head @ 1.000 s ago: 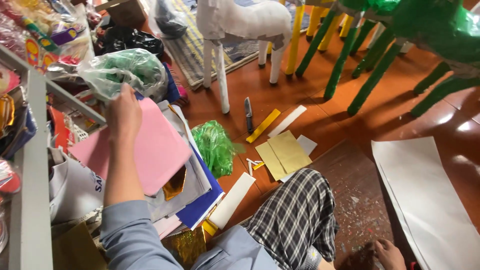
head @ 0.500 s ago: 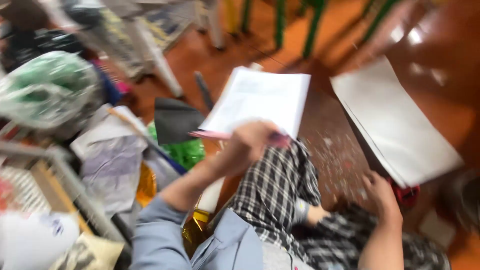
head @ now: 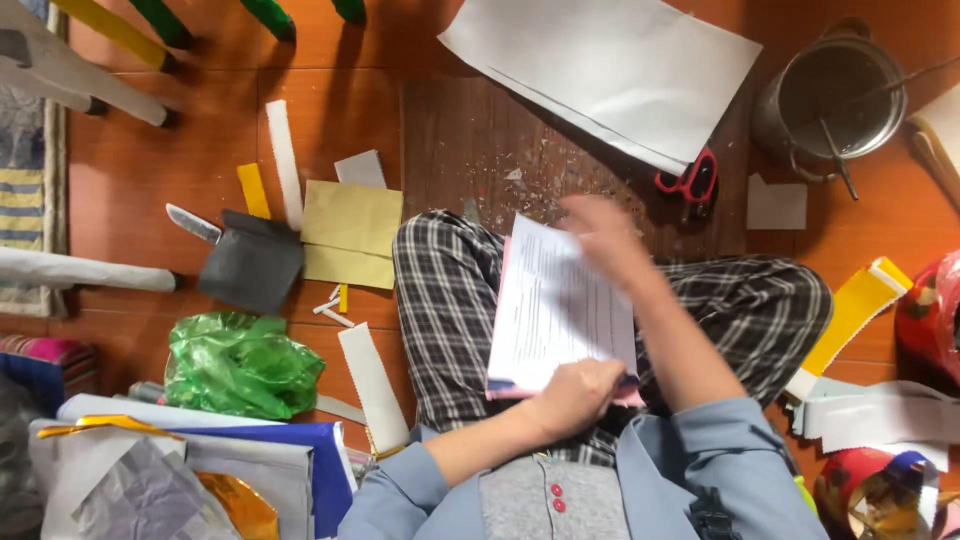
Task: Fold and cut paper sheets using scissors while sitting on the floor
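Left hand [head: 575, 395]: closed on the lower edge of a stack of paper sheets [head: 560, 305], white over pink, held above the checked-trousered lap.
Right hand [head: 605, 235]: blurred over the stack's top edge; its grip cannot be told.
Metal pot [head: 835, 100]: set on the floor at upper right, a thin rod leaned inside.
Red scissors [head: 688, 182]: laid beside a large white sheet [head: 610, 65].
Green plastic bag [head: 240, 365]: crumpled at the left.
Knife [head: 193, 223]: laid by a grey card [head: 252, 262].

White pink-backed paper stack [head: 560, 305]; checked trousers [head: 445, 300]; red scissors [head: 688, 180]; green bag [head: 240, 365].
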